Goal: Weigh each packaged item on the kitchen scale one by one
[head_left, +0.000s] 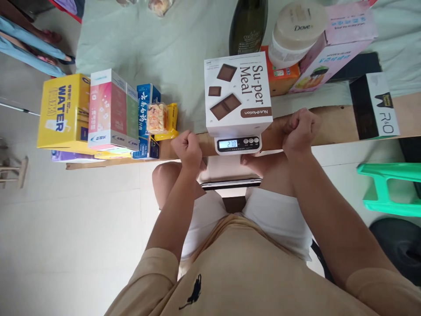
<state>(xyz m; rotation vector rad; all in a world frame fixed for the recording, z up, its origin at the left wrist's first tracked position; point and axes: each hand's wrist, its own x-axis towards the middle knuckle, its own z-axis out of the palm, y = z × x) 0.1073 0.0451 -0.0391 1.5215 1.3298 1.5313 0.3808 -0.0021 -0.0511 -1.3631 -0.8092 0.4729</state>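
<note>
**Box on scale, both fists clear of it**

Surroundings first: wooden board (332, 125) runs left-right in front of the knees. Left end of it carries a yellow WATER box (64, 112), a pink-and-white carton (108, 109) touching it, then a blue box (147, 103) with a small snack packet (157, 117) leaning against it. Behind the scale: dark bottle (248, 24), Dove jar (297, 33), orange box (279, 79), pink carton (335, 48) tilted. Black-and-white box (375, 105) lies on the board's right end. Green plastic stool (391, 188) off to the right on the floor.

Su-per Meal box (238, 92) sits upright on the scale (238, 144) at board centre; display reads 270. Nothing blocks the box from either side.

Left hand (188, 149): closed into a fist, holding nothing visible, just beside the scale's left edge, not touching the box. Right hand (300, 131): also a closed fist, empty as far as shown, resting at the board edge, near the box's right side but apart. Both forearms reach forward over the knees.
</note>
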